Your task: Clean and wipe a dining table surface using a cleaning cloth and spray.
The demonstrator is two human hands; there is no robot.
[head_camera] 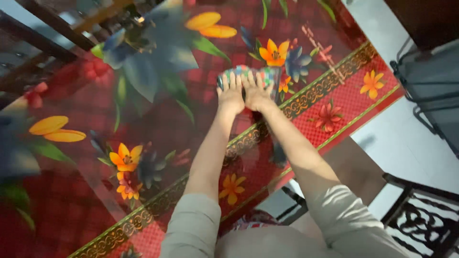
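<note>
Your left hand [231, 97] and right hand [256, 95] lay side by side, fingers flat and spread, pinning colourful bundle [248, 74], perhaps folded cloth, on far right of table [158, 129], apparently for steadying.

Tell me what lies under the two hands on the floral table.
Under the left hand and right hand lies a multicoloured patterned object, flat on the red floral tablecloth. Only its far edge and corners show; its middle and its kind are covered.
</note>
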